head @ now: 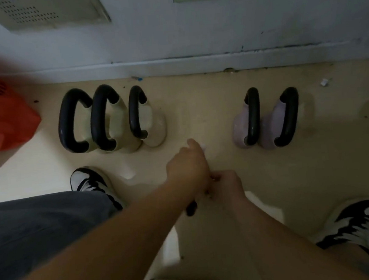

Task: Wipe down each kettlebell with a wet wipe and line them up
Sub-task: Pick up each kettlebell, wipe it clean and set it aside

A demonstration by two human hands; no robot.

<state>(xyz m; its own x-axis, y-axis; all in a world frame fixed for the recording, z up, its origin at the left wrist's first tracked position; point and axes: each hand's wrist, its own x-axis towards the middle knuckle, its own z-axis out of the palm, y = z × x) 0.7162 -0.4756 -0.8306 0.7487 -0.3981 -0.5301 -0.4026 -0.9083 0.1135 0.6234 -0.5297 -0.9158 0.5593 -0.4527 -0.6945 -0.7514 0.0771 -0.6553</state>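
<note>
While both hands meet low over the floor (198, 107), the left hand (187, 168) pinches a pale wipe (203, 147); right hand (226, 184) closed on something dark, cream kettlebells (111, 119) ahead-left, handles running front-to-back.

Three cream kettlebells (120, 122) and two lilac kettlebells (266, 124) along the wall (193, 39), both hands (188, 168) together below.

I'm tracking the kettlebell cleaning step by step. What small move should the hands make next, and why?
Probably get the wipe free and carry it to a kettlebell. Both hands, left and right, are bunched together over bare floor, touching neither the three cream kettlebells nor the two lilac kettlebells. What they hold is blurred.
</note>
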